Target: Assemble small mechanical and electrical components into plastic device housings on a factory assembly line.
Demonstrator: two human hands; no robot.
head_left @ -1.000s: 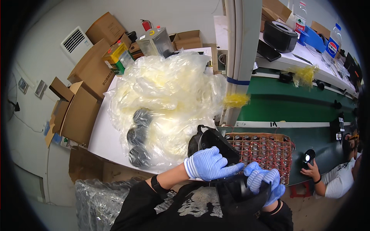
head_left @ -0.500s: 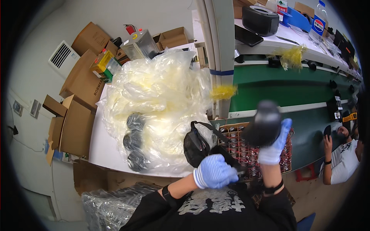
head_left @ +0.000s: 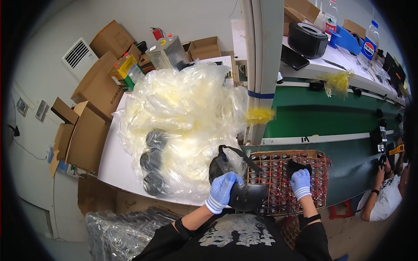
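Note:
My left hand [head_left: 222,191], in a blue-and-white striped glove, grips the edge of a glossy black curved shell [head_left: 249,198] in front of my chest. My right hand [head_left: 300,183], gloved the same way, has its fingers closed on a small dark piece [head_left: 298,168] whose kind I cannot make out. It is over a divided cardboard box [head_left: 278,153] filled with several round metallic parts and red wires. Just beyond my left hand lies a black pouch-like thing with a strap [head_left: 217,167].
Clear plastic bags [head_left: 187,100] cover the white table at left, with several black rounded parts [head_left: 152,162] under the film. A grey post [head_left: 263,56] stands between that table and the green conveyor [head_left: 313,108]. Another person [head_left: 379,198] works at far right.
My right hand has come down from holding up the black shell to over the box. The shell is now in my left hand, which was closed in front of me. The view has shifted slightly.

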